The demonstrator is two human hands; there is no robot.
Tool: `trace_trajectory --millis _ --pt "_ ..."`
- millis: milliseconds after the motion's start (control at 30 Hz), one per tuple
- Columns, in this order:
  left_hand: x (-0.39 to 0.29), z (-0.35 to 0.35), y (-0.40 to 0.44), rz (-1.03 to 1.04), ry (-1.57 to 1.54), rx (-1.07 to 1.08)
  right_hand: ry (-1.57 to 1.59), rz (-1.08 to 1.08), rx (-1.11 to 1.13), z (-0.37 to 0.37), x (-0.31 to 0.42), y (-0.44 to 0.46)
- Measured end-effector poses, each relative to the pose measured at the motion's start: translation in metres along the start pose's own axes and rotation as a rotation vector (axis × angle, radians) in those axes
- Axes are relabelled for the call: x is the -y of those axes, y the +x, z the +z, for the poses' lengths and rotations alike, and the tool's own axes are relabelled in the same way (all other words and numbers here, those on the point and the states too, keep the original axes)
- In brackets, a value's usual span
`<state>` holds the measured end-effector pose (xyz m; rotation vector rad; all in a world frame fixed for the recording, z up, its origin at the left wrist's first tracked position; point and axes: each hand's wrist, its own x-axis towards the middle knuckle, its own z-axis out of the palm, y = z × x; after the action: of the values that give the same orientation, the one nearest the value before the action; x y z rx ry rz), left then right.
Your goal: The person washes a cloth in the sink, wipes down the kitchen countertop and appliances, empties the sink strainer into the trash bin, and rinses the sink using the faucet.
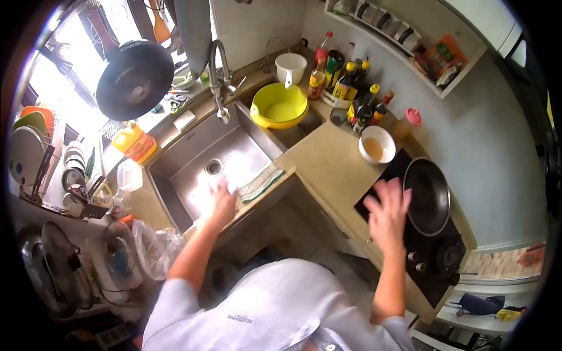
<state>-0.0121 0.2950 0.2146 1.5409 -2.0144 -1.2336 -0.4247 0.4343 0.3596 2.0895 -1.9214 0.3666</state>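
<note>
My left hand (221, 203) hovers over the front of the steel sink (199, 144), near a folded cloth (261, 183) on the sink's front edge. Its fingers reach forward, slightly blurred against the glare, and I see nothing held in them. With fingers spread, my right hand (389, 216) is held above the counter and the left side of the black stove (430, 275). Just right of it, a dark frying pan (428, 199) sits on a burner. A white bowl (377, 145) with light brown contents stands on the counter behind that hand.
A yellow-green basin (280, 105) and a white pot (290, 68) stand right of the faucet (218, 76). Several sauce bottles (345, 82) line the wall. A wok (136, 80) hangs at the window, above a yellow jug (133, 142). Pot lids (65, 263) hang at left.
</note>
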Motion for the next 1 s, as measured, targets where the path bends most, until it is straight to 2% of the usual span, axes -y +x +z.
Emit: trace_trajectory --millis 67,100,133,167,200,233,300,367,400,433,467,533,600,667,733,800,900,1000 --pt "-0.026 0.029 -0.029 0.409 0.298 0.088 0.864 0.191 -0.096 0.019 0.011 -0.036" --pt "-0.029 0.038 -0.043 0.207 0.103 0.189 1.378 0.546 0.015 0.024 0.024 -0.062" --pt "-0.036 0.046 -0.048 0.016 -0.081 0.291 1.365 0.576 0.173 0.017 0.024 -0.079" --pt "-0.046 0.046 -0.051 0.1 0.025 0.237 1.132 0.415 0.18 0.014 0.024 -0.093" --pt "-0.058 0.043 -0.05 0.206 0.126 0.192 1.047 0.359 0.154 0.014 0.021 -0.104" --pt "-0.071 0.043 -0.049 0.205 0.146 0.114 0.973 0.331 0.069 0.014 0.017 -0.115" --pt "-0.08 0.049 -0.036 0.168 0.105 0.013 1.004 0.52 0.062 0.012 0.007 -0.137" --pt "-0.086 0.061 -0.022 0.086 -0.008 -0.065 0.959 0.582 -0.053 -0.027 0.0 -0.142" --pt "-0.078 0.066 -0.004 0.226 -0.026 0.034 0.858 0.46 -0.241 -0.042 -0.009 -0.15" --pt "-0.075 0.084 0.005 0.287 -0.191 -0.014 0.86 0.56 -0.289 -0.075 -0.01 -0.157" --pt "-0.065 0.097 0.023 0.356 -0.128 0.007 0.801 0.547 -0.42 -0.095 -0.017 -0.171" --pt "-0.076 0.138 0.037 0.518 -0.139 0.107 0.534 0.571 -0.584 -0.149 -0.027 -0.205" --pt "-0.107 0.182 0.025 0.516 -0.238 0.349 0.396 0.676 -0.725 -0.206 -0.02 -0.239" --pt "-0.138 0.216 -0.003 0.478 -0.218 0.655 0.173 0.738 -0.869 -0.251 -0.001 -0.275" --pt "-0.157 0.251 -0.03 0.405 -0.191 0.927 0.082 0.759 -0.963 -0.296 0.025 -0.31" --pt "-0.184 0.276 -0.059 0.535 0.046 1.02 -0.116 0.749 -1.032 -0.345 0.053 -0.334" --pt "-0.186 0.325 -0.075 0.559 0.02 1.12 -0.457 0.584 -0.903 -0.415 0.09 -0.376" --pt "-0.222 0.357 -0.118 0.629 0.088 1.171 -0.679 0.573 -0.783 -0.452 0.14 -0.417"
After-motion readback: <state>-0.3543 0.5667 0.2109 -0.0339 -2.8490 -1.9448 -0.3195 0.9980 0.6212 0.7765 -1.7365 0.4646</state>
